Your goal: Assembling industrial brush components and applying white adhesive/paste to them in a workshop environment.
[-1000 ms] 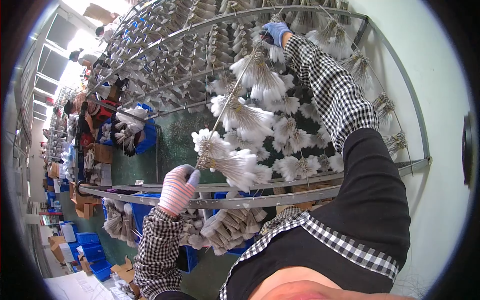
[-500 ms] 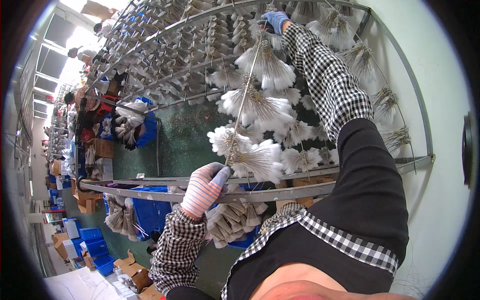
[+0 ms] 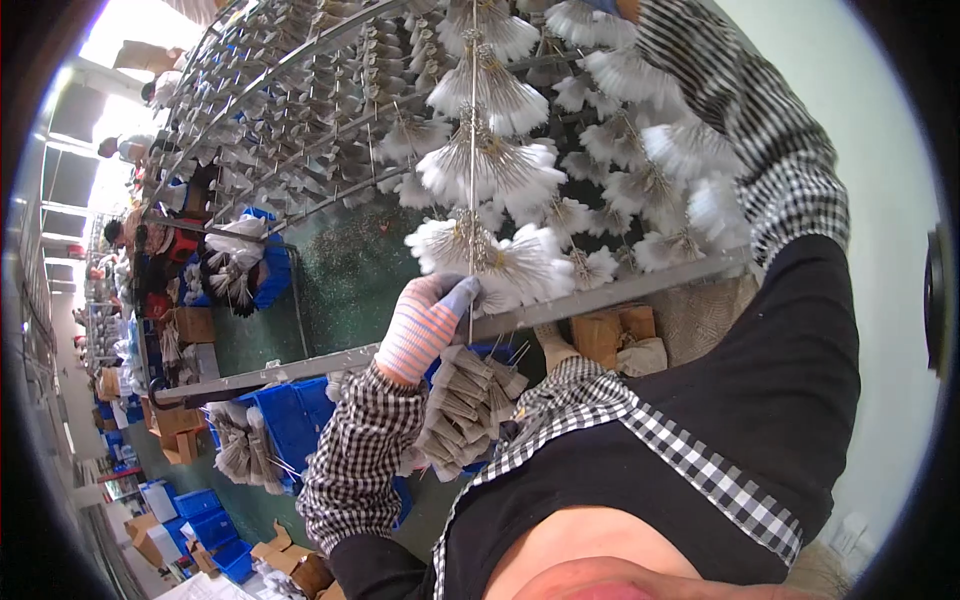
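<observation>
My left hand (image 3: 428, 325), in a striped glove with grey fingertips, pinches the lower end of a thin rod (image 3: 472, 322). The rod runs nearly straight up the picture and past its top edge. Fanned bunches of thin wire stems with fluffy white tips (image 3: 490, 172) are strung along it. Only a bit of my right hand (image 3: 608, 7), in a bluish glove, shows at the top edge. Its fingers are out of the picture, so its grip is hidden. More white-tipped bunches (image 3: 680, 150) hang just below my right forearm.
A grey metal rack rail (image 3: 300, 368) crosses in front of my body. Behind it hang many rows of similar bunches (image 3: 300, 130). Below are a blue crate (image 3: 290, 415), grey-tipped bundles (image 3: 462, 415) and a cardboard box (image 3: 600, 338). A white wall (image 3: 880, 180) stands right.
The rod has turned from slanted to nearly upright in the picture. My right hand has moved right and up, mostly out of view. My left hand sits slightly higher, still pinching the rod.
</observation>
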Tool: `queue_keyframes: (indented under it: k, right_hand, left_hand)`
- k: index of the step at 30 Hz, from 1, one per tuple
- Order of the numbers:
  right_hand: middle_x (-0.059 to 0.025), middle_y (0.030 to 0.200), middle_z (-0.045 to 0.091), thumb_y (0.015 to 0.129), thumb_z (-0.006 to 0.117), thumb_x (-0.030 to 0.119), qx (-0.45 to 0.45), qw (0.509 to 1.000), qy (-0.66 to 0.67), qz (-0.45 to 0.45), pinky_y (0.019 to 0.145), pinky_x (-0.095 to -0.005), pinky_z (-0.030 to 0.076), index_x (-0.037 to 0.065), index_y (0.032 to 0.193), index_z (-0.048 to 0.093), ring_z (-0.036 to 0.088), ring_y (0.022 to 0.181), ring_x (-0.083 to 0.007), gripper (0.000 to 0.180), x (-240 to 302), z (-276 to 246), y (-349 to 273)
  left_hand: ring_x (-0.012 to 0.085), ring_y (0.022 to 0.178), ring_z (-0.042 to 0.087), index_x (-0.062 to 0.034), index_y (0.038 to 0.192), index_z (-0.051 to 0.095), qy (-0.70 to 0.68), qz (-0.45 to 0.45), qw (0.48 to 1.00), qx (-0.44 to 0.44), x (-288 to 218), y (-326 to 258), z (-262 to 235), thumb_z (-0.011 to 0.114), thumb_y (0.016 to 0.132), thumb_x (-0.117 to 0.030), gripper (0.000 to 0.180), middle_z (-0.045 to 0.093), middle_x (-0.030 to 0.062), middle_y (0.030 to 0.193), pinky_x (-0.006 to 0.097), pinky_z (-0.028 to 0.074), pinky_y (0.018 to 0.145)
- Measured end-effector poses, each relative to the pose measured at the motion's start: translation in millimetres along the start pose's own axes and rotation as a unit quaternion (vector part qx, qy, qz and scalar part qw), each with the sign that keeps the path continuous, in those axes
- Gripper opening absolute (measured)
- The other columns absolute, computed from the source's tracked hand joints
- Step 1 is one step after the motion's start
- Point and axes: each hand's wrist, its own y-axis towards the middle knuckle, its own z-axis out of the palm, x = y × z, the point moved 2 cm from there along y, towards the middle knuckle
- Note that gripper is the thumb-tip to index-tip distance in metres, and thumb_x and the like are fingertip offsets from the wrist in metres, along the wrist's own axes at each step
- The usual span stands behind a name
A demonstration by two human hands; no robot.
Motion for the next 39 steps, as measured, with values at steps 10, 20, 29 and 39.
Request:
queue_keyframes:
  k: [10,20,29,39]
  right_hand:
    - [-0.0059,0.086,0.069,0.098,0.059,0.021,0.098,0.993,0.067,-0.009,0.073,-0.0267,0.055,-0.001,0.113,0.066,0.065,0.077,-0.0113,0.027,107.1,34.8,-305.0]
    - [-0.0065,0.097,0.069,0.099,0.055,0.024,0.035,0.998,0.031,0.048,0.083,-0.0317,0.052,0.001,0.121,0.063,0.063,0.089,-0.0134,0.033,67.4,56.6,-284.7]
    - [-0.0087,0.103,0.071,0.097,0.050,0.046,0.098,0.967,-0.022,0.232,0.076,-0.0335,0.054,0.003,0.117,0.068,0.067,0.090,-0.0198,0.050,-41.8,123.0,-73.8]
    - [-0.0002,0.086,0.075,0.098,0.061,0.026,0.002,0.952,0.238,0.194,0.057,-0.0238,0.049,0.005,0.098,0.073,0.062,0.065,-0.0077,0.025,-85.3,168.7,-23.5]
  left_hand:
    - [0.0114,0.072,0.058,0.0034,0.101,0.073,0.172,0.182,0.968,0.026,13.5,28.6,39.8,0.063,0.093,-0.026,0.032,0.070,0.0070,0.080,0.028,0.048,0.070]
    - [0.0085,0.075,0.061,0.0013,0.101,0.074,0.212,0.184,0.959,0.027,7.6,59.7,61.3,0.069,0.092,-0.024,0.027,0.071,0.0044,0.086,0.025,0.051,0.072]
    - [0.0099,0.077,0.061,0.0025,0.109,0.070,0.248,0.166,0.952,0.065,-6.4,36.7,67.3,0.066,0.094,-0.027,0.033,0.070,0.0064,0.087,0.026,0.051,0.071]
    - [0.0147,0.081,0.065,0.0030,0.103,0.070,0.264,0.215,0.939,0.042,-6.6,30.2,77.4,0.071,0.090,-0.022,0.028,0.073,0.0125,0.091,0.031,0.053,0.076]
